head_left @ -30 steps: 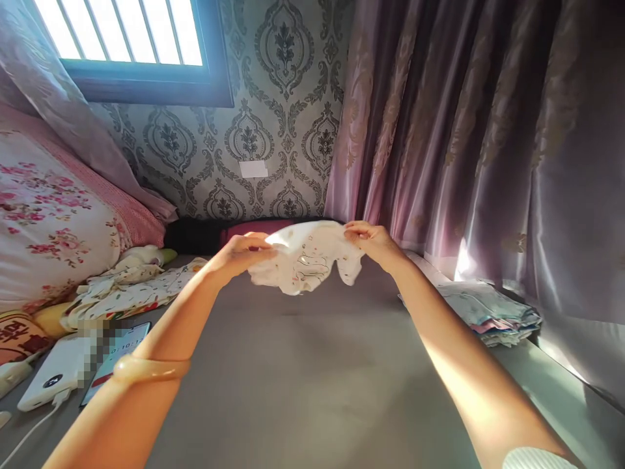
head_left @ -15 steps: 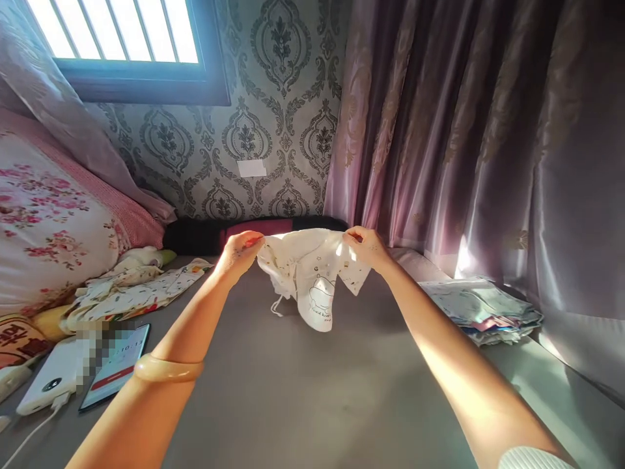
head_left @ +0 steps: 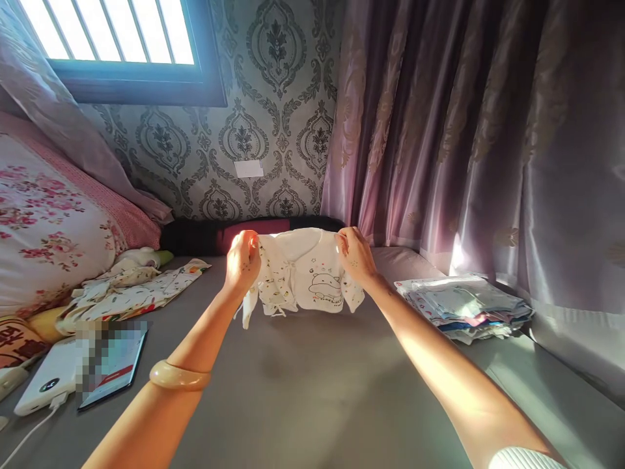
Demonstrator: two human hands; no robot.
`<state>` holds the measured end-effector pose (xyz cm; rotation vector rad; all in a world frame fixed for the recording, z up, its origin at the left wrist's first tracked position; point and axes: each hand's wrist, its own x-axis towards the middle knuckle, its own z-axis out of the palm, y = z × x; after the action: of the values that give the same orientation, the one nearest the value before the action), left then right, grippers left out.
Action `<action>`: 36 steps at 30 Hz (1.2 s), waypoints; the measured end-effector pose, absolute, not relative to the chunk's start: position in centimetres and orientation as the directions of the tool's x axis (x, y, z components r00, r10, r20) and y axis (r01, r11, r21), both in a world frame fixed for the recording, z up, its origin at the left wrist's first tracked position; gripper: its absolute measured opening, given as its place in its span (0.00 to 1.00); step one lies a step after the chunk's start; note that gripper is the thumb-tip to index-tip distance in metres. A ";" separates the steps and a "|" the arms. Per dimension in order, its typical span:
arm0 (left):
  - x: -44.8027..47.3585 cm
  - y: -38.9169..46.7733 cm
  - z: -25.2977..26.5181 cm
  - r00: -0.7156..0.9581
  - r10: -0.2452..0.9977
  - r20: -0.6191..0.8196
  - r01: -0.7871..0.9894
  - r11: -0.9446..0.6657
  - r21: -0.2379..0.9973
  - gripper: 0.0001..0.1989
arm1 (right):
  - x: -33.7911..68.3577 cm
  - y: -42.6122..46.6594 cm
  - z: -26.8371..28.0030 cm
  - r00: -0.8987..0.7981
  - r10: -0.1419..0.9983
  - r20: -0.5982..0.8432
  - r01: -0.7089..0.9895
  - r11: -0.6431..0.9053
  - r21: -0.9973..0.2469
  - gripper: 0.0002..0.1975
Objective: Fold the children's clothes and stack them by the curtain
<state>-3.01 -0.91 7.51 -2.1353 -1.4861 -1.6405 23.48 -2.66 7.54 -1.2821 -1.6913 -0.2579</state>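
Observation:
A small white baby shirt [head_left: 319, 277] hangs spread between my two hands above the grey sheet. It has a printed animal on the front, patterned sleeves and thin ties at its lower edge. My left hand [head_left: 243, 260] pinches the left shoulder, and my right hand [head_left: 355, 255] grips the right shoulder. Both hands are closed on the cloth, with the sleeves dangling below them. A bangle circles my left forearm.
On the right lies a stack of folded baby clothes [head_left: 469, 306]. To the left are a loose patterned garment [head_left: 141, 293], a phone [head_left: 117, 371], a white power bank [head_left: 51, 378] with a cable, and a floral pillow [head_left: 49, 221]. A grey sheet [head_left: 303, 404] covers the bed.
The shirt has swung down and opened out, so its printed front now shows flat. My hands have turned more upright and sit slightly closer together.

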 end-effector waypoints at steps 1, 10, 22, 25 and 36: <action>-3.3 -1.5 7.5 -0.005 0.609 0.793 0.715 -0.553 0.429 0.11 | 23.5 -3.2 7.5 -0.015 0.634 0.773 0.839 0.428 -0.335 0.11; -6.5 -9.9 8.6 0.049 0.580 0.813 0.736 -0.571 0.363 0.13 | 23.4 -10.4 8.6 -0.126 0.664 0.737 0.798 0.509 -0.322 0.12; -9.4 -13.8 11.0 0.026 0.723 0.691 0.720 -0.492 0.488 0.12 | 22.0 -13.7 10.9 -0.117 0.755 0.645 0.676 0.537 -0.505 0.09; -9.3 -9.6 7.3 0.133 0.780 0.612 0.735 -0.492 0.467 0.14 | 22.1 -10.5 7.1 -0.162 0.810 0.564 0.736 0.480 -0.477 0.09; -7.0 0.5 -6.4 0.226 0.853 0.471 0.799 -0.439 0.411 0.13 | 22.6 -4.6 -4.8 -0.154 0.940 0.305 0.962 0.213 -0.169 0.13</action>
<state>-7.05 0.50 -6.43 -2.5222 -1.7036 -1.0615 22.58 -4.58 -4.83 -1.7767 -2.1519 -0.0920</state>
